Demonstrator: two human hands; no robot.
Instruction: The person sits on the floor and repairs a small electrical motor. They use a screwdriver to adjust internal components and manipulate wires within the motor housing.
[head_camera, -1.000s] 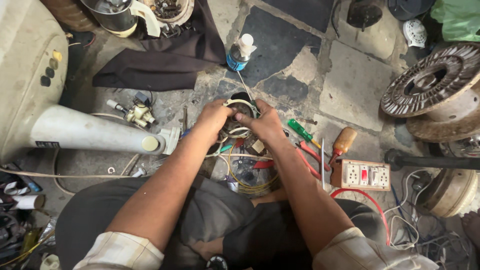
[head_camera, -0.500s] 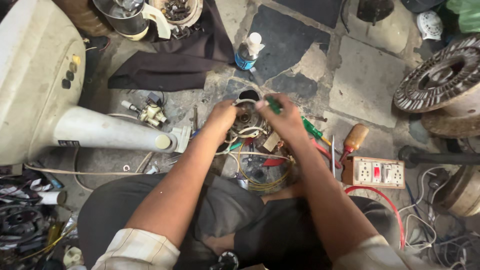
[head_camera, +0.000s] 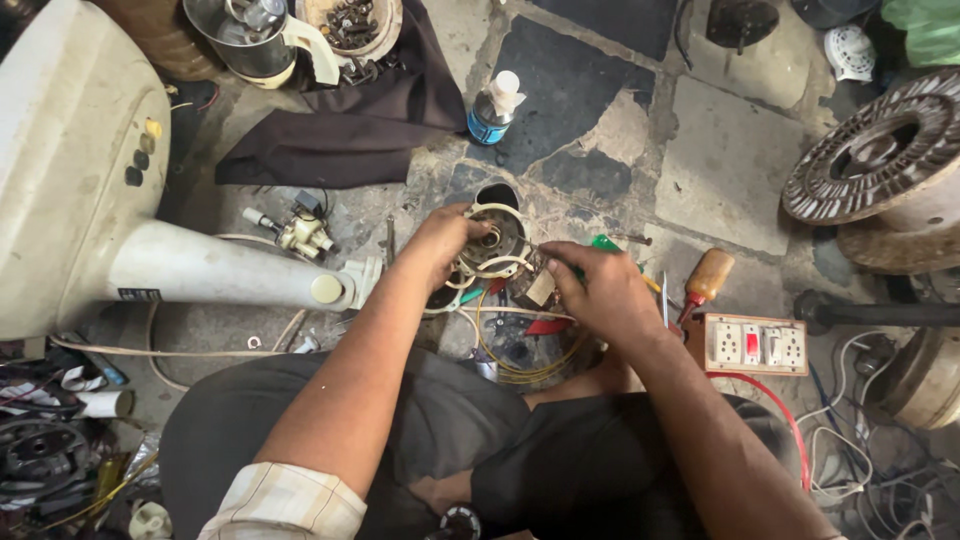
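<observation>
Head view, my left hand curled on the rim of a small round motor on the stone floor, my right hand just beside it pinching a green-handled screwdriver, yellow wires looped beneath both hands, switch box near the right.

Small dark rectangular label on white fan stand.

A big cream fan stand lies on the stone floor. A dark cloth is spread near a blue bottle. A switch board with sockets sits by a brown-handled screwdriver. A large wire spool rests at the side.
</observation>
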